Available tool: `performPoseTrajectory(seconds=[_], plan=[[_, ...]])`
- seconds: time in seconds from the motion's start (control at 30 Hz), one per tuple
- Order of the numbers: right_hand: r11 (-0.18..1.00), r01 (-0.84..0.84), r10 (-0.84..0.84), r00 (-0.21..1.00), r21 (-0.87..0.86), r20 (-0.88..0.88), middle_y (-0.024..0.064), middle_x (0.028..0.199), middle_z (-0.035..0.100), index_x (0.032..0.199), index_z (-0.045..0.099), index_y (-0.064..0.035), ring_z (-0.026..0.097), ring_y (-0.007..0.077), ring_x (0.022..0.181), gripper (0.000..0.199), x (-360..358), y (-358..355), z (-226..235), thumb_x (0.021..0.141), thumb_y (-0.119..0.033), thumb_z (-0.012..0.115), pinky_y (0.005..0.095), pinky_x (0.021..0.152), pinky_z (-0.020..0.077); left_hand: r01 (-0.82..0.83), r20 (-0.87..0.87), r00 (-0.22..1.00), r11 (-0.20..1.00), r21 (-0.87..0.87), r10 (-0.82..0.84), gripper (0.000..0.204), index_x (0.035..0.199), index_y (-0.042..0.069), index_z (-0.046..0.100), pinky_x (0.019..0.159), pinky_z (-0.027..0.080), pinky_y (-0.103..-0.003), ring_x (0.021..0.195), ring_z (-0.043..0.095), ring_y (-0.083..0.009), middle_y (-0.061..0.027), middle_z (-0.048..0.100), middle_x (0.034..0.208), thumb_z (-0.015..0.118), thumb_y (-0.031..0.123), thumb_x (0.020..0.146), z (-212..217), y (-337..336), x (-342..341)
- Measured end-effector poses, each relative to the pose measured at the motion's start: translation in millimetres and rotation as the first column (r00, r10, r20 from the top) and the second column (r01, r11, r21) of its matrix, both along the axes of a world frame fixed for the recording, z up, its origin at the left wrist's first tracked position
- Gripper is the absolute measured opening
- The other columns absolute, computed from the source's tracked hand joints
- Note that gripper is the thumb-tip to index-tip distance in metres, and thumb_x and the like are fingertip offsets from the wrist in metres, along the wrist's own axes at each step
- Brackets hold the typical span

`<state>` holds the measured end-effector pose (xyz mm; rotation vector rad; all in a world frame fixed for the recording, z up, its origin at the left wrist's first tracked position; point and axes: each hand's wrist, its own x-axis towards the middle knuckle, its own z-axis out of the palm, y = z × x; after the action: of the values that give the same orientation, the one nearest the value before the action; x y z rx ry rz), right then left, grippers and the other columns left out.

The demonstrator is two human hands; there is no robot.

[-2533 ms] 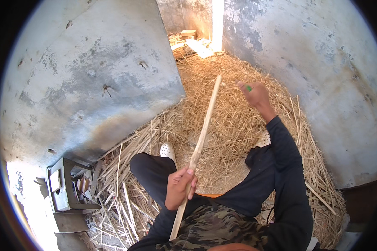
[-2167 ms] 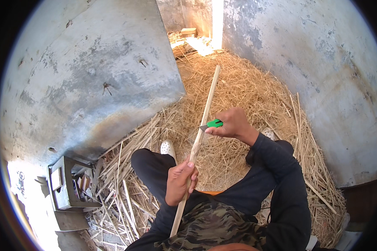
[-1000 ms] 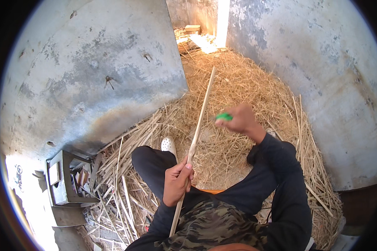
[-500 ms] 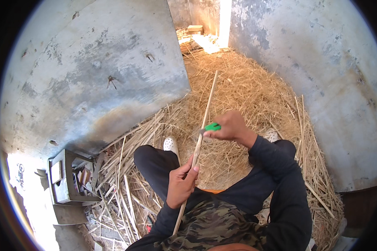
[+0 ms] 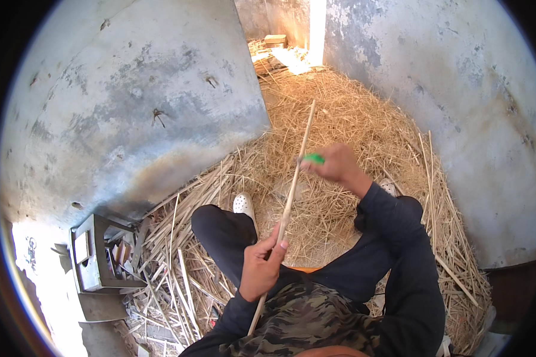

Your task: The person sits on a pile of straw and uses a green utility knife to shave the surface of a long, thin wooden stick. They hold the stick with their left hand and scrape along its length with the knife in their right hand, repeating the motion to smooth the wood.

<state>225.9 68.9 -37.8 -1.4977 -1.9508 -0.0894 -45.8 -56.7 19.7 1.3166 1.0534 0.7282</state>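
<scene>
Between both hands: long pale stick [image 5: 292,190], slanting up and away from the lap over straw.
Left hand [image 5: 261,268]: fist wrapped round stick's lower part, thumb along the shaft; short end of stick pokes out below the hand toward the camo shirt [image 5: 304,324].
Right hand [image 5: 338,163]: closed on a small green-handled tool [image 5: 313,158], green tip sticking out on thumb side, touching stick abt mid-length; blade not visible.
Stick tip: well beyond right hand, over straw pile [image 5: 351,119].
Below right hand: dark trouser legs, white shoe [image 5: 243,203] just left of stick.
Far left of left hand: grey metal box [image 5: 92,262] w/ bits inside, against grey wall [image 5: 131,107].
</scene>
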Motion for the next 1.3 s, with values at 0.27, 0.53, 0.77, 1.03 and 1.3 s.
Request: performPoseTrajectory(seconds=[0.27, 0.53, 0.77, 1.03, 1.3], plan=[[0.913, 0.405, -0.407, 0.913, -0.038, -0.032, -0.0032, 0.042, 0.031, 0.058, 0.061, -0.0121, 0.031, 0.0119, 0.036, 0.075, 96.6, 54.4, 0.1, 0.089, -0.075, 0.034, 0.0298, 0.036, 0.0241, 0.09, 0.054, 0.995, 0.994, -0.064, -0.087, 0.037, 0.129, 0.0, 0.056, 0.053, 0.033, -0.018, 0.059, 0.037, -0.0017, 0.0067, 0.048, 0.068, 0.058, 0.017, 0.096, -2.5, -19.0, 3.9], [0.969, 0.245, -0.238, 0.96, 0.032, -0.147, -0.0029, 0.042, 0.034, 0.055, 0.057, -0.0139, 0.033, 0.0111, 0.036, 0.069, 45.5, 16.7, 38.5, 0.087, -0.073, 0.042, 0.0301, 0.036, 0.026, -0.033, 0.326, 0.94, 0.976, -0.214, 0.103, 0.036, 0.129, 0.001, 0.056, 0.038, 0.033, -0.017, 0.043, 0.041, -0.0026, 0.0009, 0.05, 0.067, 0.055, 0.018, 0.097, -13.3, 4.7, -12.4], [0.992, -0.123, 0.125, 0.991, 0.038, -0.047, -0.0002, 0.039, 0.044, 0.05, 0.057, -0.0122, 0.044, 0.0143, 0.034, 0.073, -24.0, -29.0, 29.7, 0.077, -0.08, 0.049, 0.032, 0.036, 0.0331, -0.026, 0.29, 0.954, 0.987, -0.157, 0.071, 0.042, 0.135, 0.001, 0.05, 0.04, 0.033, -0.017, 0.045, 0.04, -0.0014, 0.0012, 0.05, 0.067, 0.056, 0.018, 0.097, -10.9, 16.0, -4.9], [1.0, -0.011, 0.008, 0.995, -0.026, -0.095, 0.0021, 0.038, 0.043, 0.05, 0.057, -0.0112, 0.045, 0.0187, 0.033, 0.071, -7.9, -8.9, 23.7, 0.076, -0.078, 0.054, 0.0325, 0.036, 0.0345, -0.038, 0.183, 0.982, 0.996, -0.083, 0.053, 0.044, 0.136, 0.001, 0.049, 0.041, 0.03, -0.017, 0.047, 0.038, -0.0002, 0.0043, 0.048, 0.065, 0.057, 0.019, 0.097, -0.3, 8.1, 2.4], [0.994, -0.052, 0.053, 0.999, 0.1, -0.006, 0.0025, 0.042, 0.044, 0.049, 0.053, -0.0129, 0.046, 0.0194, 0.037, 0.069, -7.5, -2.6, 23.5, 0.072, -0.078, 0.057, 0.0336, 0.037, 0.0331, -0.014, 0.273, 0.96, 0.988, -0.152, 0.056, 0.042, 0.135, 0.001, 0.05, 0.041, 0.031, -0.017, 0.044, 0.039, -0.0008, 0.004, 0.048, 0.065, 0.055, 0.02, 0.098, -3.8, 12.4, 3.9]])
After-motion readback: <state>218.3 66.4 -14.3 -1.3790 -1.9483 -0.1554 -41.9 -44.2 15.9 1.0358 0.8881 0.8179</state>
